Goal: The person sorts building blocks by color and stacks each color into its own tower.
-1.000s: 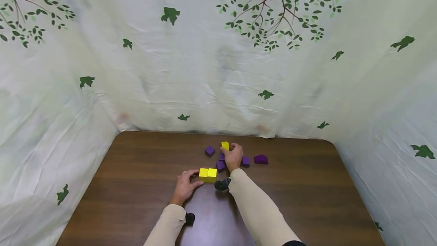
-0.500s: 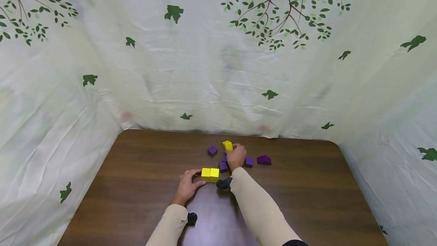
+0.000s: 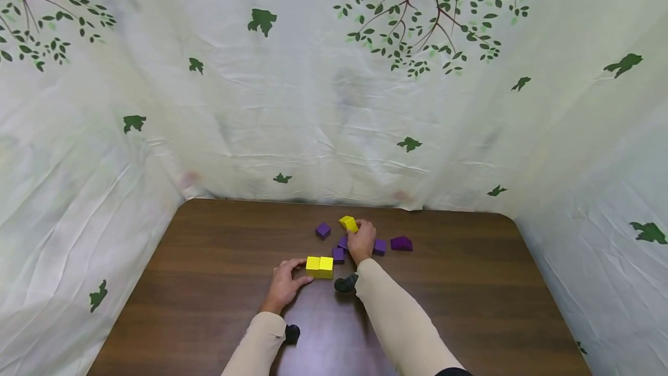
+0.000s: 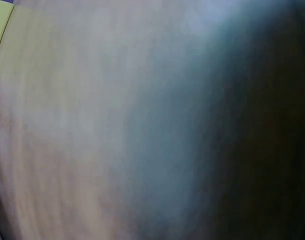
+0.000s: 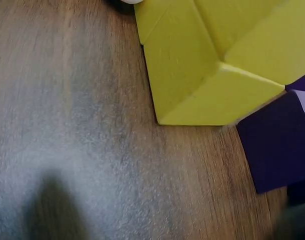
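Two yellow blocks [image 3: 319, 267] stand side by side in the middle of the table, their faces touching. My left hand [image 3: 284, 284] rests at their left side, thumb at the near corner and fingers at the far one. Farther back, my right hand [image 3: 361, 241] pinches another yellow block [image 3: 348, 224], which sits at a slant. A purple block [image 3: 338, 256] lies just behind the yellow pair; another purple block [image 3: 342, 242] is partly hidden by my right hand. The right wrist view shows the yellow blocks [image 5: 187, 65] close up beside a purple block [image 5: 277, 140].
One purple block [image 3: 323, 231] lies at the back left of the group. To the right are a purple cube [image 3: 380, 247] and a purple slope-sided piece [image 3: 401, 243]. A leaf-patterned cloth [image 3: 334, 132] hangs behind the brown table [image 3: 219, 260]. The left wrist view is mostly blurred.
The yellow block in my right hand has turned from straight to slanted. The purple block behind the yellow pair has also turned, now squarer to them. My left hand keeps its place.
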Available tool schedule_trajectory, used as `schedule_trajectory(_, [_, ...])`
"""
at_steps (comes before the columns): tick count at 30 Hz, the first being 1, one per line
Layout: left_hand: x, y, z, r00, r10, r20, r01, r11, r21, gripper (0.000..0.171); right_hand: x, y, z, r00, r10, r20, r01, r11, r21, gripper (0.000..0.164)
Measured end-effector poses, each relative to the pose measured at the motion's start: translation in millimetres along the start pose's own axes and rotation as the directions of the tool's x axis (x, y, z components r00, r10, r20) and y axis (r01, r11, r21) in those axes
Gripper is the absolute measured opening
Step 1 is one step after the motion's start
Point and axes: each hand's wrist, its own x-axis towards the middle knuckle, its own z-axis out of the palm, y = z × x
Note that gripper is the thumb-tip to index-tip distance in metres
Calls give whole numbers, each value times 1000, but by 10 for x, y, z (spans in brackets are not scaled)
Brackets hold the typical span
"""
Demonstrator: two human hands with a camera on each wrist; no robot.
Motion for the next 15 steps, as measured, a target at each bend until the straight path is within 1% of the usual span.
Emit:
schedule_trajectory(3, [5,-14,4,1000,-2,-2,2,1000,-10,38,-10,4,-13,1000,-9,16,8,1000,6,33])
schedule_trajectory(7, [14,-32,12,1000,3,-1,-3,1000,-4,38,-19,34,-25,998,-51,20,51,999,10,32])
schedule_trajectory(15, [15,-33,20,1000,2,0,-2,1000,-4,39,-69,75,-79,991,-131,40,127,987,97,31])
